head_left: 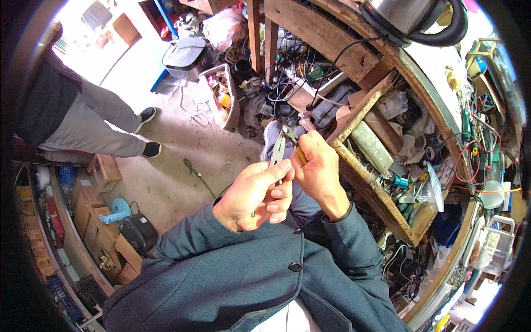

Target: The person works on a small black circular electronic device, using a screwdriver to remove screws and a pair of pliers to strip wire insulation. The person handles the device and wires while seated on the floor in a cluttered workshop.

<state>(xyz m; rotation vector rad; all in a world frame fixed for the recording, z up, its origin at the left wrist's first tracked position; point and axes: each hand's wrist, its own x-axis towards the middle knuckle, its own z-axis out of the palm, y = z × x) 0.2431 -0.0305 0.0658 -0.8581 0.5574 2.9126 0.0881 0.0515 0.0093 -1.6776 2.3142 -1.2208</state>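
Observation:
My left hand point(257, 191) is closed around a pair of pliers point(278, 150), whose bare metal jaws point up and away from me. Beside it, my right hand point(318, 169) grips a second pair, yellow-handled pliers point(300, 154), with the dark head point(289, 134) tilted toward the first pair. Both hands are close together in front of my chest, above my lap. Fingers cover most of both tools' handles. Whether anything small is pinched between the jaws, I cannot make out.
An open wooden drawer point(381, 213) full of tools and scraps juts out at my right. A kettle point(406, 19) stands on the bench above it. Cables and a white box point(221, 97) of parts lie ahead. A person point(83, 110) stands at the left, near a wooden stool point(105, 172).

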